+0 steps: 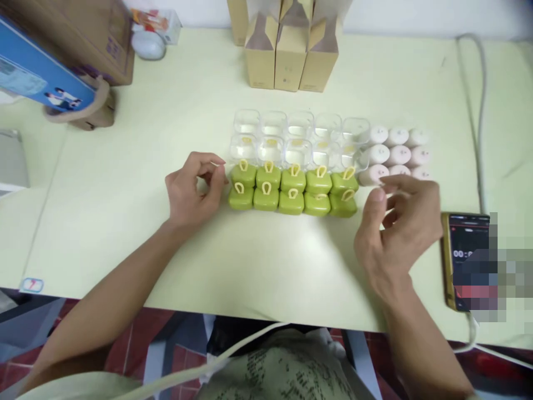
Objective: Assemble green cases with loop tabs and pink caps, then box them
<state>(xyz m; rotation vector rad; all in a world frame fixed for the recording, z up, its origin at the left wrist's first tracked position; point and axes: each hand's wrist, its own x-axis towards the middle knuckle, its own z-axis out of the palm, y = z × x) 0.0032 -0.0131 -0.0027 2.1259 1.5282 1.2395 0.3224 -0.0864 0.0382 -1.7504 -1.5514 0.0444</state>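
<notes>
Two rows of green caps (292,203) with pale yellow loops stand in the middle of the table. Against their far side are two rows of clear plastic cups (298,150), and to the right several white cylinders (400,154) stand in a block. My left hand (195,189) is beside the left end of the caps, its fingers curved, with a gap between thumb and forefinger and nothing seen in them. Over the near edge of the white cylinders is my right hand (400,228), fingers bent and thumb slightly apart from the forefinger. It shows nothing held.
Open cardboard boxes (287,61) stand at the back. At the right lies a phone (468,244), with a cable (482,133) behind it. A large carton (91,39), a blue box (41,66) and a computer mouse (148,44) occupy the back left.
</notes>
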